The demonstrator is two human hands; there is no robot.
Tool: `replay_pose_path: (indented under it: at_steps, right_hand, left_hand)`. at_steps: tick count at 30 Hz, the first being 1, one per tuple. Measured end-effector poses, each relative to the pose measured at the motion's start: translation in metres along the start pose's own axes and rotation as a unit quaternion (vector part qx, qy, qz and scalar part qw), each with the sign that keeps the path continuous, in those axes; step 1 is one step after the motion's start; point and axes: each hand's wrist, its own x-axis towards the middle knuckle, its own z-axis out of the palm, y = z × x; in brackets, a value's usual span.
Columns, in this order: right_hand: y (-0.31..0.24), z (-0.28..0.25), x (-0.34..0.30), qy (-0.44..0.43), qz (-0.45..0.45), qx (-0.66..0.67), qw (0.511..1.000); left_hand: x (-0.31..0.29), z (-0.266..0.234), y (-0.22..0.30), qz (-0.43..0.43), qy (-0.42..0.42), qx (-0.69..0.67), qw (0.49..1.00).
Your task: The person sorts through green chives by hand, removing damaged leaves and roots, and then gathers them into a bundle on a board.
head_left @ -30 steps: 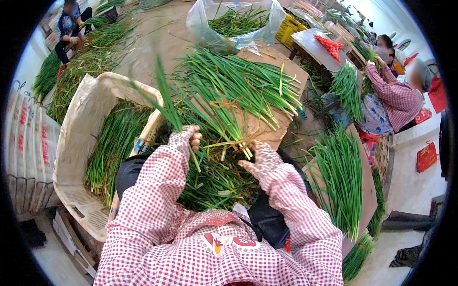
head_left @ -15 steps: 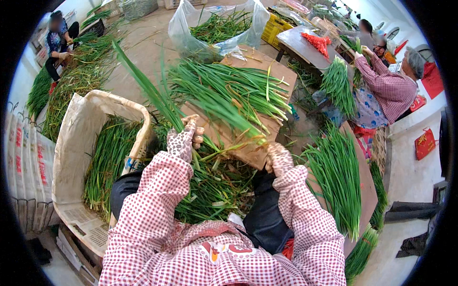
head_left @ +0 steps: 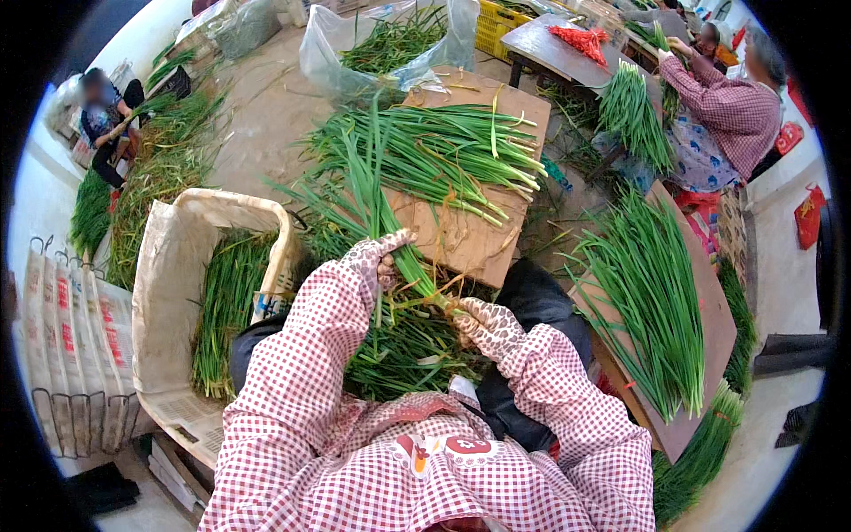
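Observation:
My left hand [head_left: 379,257], in a spotted glove, is closed around the middle of a bunch of garlic chives [head_left: 368,195]. The long green leaves fan up and away from it, and the pale stalk ends slant down toward my right. My right hand [head_left: 490,328], gloved alike, has its fingers closed at those stalk ends, where yellowed leaves and roots hang. Beneath both hands, loose green leaves and trimmings [head_left: 399,355] pile up between my knees. Just beyond, more garlic chives [head_left: 443,151] lie on a cardboard sheet [head_left: 470,248], stalk ends to the right.
At my left stands a cream plastic crate [head_left: 168,301] with chives inside. To my right, a neat chive pile [head_left: 651,301] rests on a brown board [head_left: 718,328]. Ahead is a clear plastic bag [head_left: 324,53] of greens. Co-workers sit at far left and right.
My right hand has come in leftward to the stalk ends of the bunch in my left hand. The bunch now stands more upright, and the view has shifted slightly.

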Motion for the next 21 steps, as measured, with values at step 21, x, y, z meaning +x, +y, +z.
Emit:
replay_pose_path:
  at_steps: [21]
  right_hand:
    - [-0.005,0.036,0.105,-0.054,0.022,0.161,0.985]
  left_hand:
    - [-0.051,-0.018,-0.015,0.132,-0.022,0.034,0.990]
